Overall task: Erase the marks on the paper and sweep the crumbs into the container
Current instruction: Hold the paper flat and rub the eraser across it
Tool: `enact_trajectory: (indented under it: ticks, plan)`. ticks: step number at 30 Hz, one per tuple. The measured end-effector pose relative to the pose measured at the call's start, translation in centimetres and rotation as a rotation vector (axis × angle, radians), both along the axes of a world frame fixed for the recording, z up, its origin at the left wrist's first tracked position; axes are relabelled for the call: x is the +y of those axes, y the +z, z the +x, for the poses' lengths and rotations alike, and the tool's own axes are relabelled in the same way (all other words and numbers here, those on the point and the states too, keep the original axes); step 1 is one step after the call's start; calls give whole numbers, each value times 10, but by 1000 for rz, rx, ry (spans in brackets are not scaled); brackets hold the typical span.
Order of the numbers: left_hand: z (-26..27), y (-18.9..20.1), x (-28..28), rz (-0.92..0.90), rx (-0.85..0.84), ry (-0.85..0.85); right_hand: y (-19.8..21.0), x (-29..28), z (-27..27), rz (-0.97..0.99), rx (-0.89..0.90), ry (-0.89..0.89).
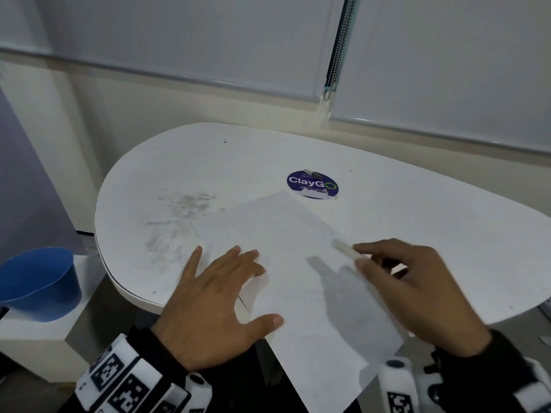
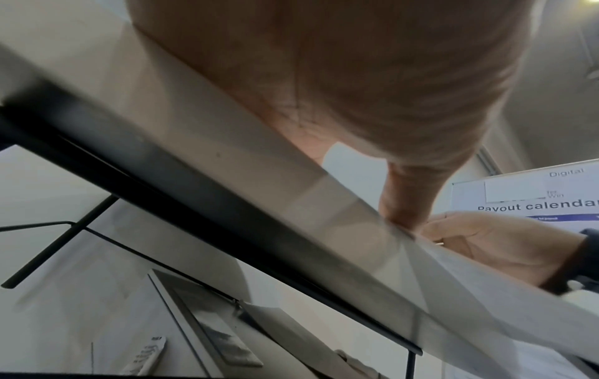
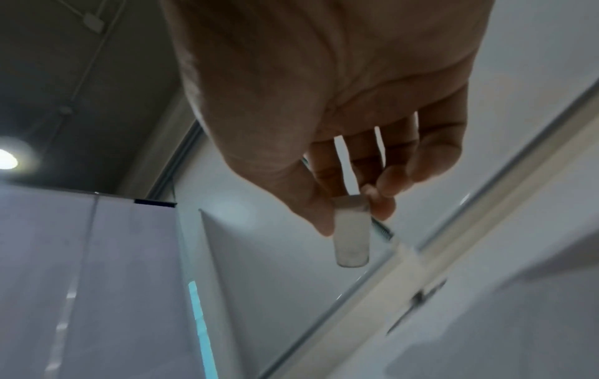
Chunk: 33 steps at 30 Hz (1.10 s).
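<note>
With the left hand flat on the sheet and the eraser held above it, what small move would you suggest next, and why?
Probably lower the white stick eraser onto the white paper sheet and begin rubbing. The right hand pinches it just above the sheet, casting a shadow, while the left hand presses flat to steady the paper. Any marks are too faint to make out.

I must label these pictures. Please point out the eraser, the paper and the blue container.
eraser point(image 1: 346, 248), head view, middle of its white body.
paper point(image 1: 286, 234), head view, bare upper part.
container point(image 1: 35, 281), head view, outer wall.
</note>
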State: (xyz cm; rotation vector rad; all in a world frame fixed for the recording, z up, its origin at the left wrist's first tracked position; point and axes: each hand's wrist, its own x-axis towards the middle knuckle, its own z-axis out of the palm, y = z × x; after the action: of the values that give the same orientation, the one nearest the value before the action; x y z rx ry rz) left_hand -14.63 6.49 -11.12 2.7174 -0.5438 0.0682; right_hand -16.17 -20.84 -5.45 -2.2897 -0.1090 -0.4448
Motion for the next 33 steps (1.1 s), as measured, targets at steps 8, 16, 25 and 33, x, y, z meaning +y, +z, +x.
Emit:
enact_trajectory:
  ticks: [8, 16, 25, 33]
  plan:
    - [-4, 1, -5, 41, -24, 25, -25, 36, -8, -169, 115, 161]
    - [-3, -2, -3, -8, -55, 0, 1, 48, -24, -46, 233, 384]
    - [7, 6, 4, -64, -29, 10, 21, -13, 3, -26, 51, -19]
    - [10, 9, 5, 49, 82, 66, 2, 57, 30, -225, 143, 195]
